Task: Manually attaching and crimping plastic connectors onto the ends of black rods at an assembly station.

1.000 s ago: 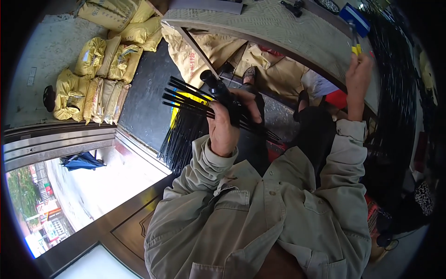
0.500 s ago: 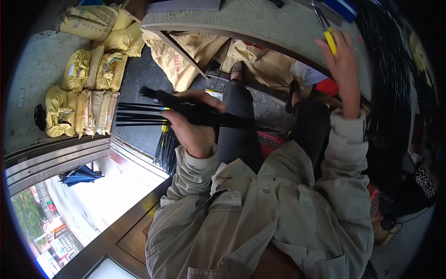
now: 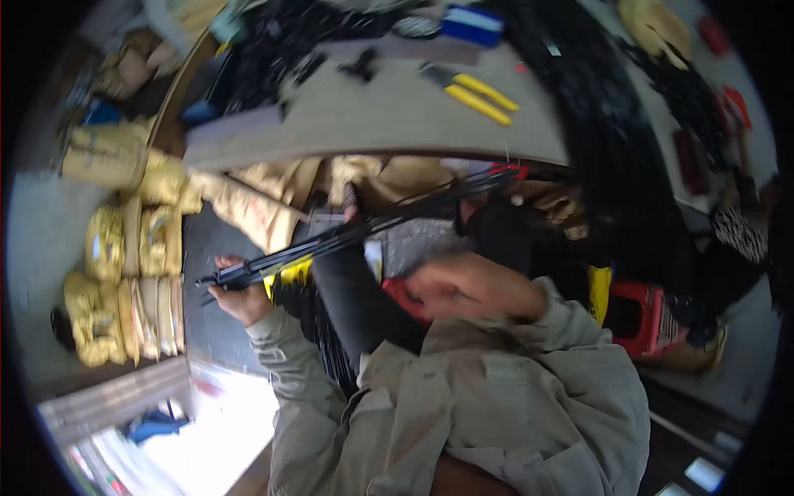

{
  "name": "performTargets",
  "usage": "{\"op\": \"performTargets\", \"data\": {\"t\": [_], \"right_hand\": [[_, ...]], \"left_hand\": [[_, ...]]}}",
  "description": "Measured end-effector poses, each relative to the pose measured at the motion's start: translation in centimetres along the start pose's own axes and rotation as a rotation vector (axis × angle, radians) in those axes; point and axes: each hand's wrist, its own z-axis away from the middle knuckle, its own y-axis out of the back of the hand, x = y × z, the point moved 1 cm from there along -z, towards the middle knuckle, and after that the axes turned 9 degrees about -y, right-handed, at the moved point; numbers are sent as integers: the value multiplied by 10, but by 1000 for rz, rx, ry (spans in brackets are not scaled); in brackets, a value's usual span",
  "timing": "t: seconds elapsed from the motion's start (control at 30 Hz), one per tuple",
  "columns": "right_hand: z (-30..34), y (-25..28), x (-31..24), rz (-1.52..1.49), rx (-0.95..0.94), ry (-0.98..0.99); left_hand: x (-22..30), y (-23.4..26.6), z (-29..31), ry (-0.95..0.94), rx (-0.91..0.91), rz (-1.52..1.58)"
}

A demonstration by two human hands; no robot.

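My left hand (image 3: 238,291) is closed around one end of a bundle of long, thin black strips (image 3: 372,229). The bundle slants across my lap, rising toward the right, and its far end lies just below the table edge. Over my lap, close to my shirt front, is my right hand (image 3: 451,285); motion smears its fingers, and I see nothing clearly in it. A pair of pliers (image 3: 475,95) with yellow handles lies on the grey table (image 3: 372,124), away from both hands.
Black strips form a heap (image 3: 281,50) on the table and a long dark mass (image 3: 612,140) at right. A blue box (image 3: 471,25) stands at the back. Yellow sacks (image 3: 107,240) are stacked at left. A red plastic stool (image 3: 641,318) is at right, near another person's arm (image 3: 744,157).
The pliers have left my right hand and lie on the table. That hand has come down to my lap. My left hand now grips the bundle nearer its left end, and the view has shifted.
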Motion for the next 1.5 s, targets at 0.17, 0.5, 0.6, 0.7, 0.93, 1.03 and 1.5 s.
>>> {"op": "performTargets", "data": {"t": [0.17, 0.5, 0.6, 0.7, 0.93, 1.03, 1.5], "right_hand": [[-21, 30, 7, -449, 675, 649], [-39, 7, 26, -427, 625, 256], [-59, -11, 43, -432, 703, 330], [-70, -34, 49, -431, 705, 347], [-61, -30, 45, -385, 568, 342], [-57, -25, 38, -342, 406, 269], [-50, 7, -14, -441, 225, 361]], "left_hand": [[-95, 25, 4, 293, 419, 235], [-178, -54, 142, 373, -699, -945], [-170, -137, 139, 161, -886, -1000], [-157, -154, 146, 73, -972, -1168], [-145, -148, 149, -57, -1017, -1217], [-142, -148, 149, -101, -1002, -1121], [-121, -150, 129, 387, -792, -740]]}}
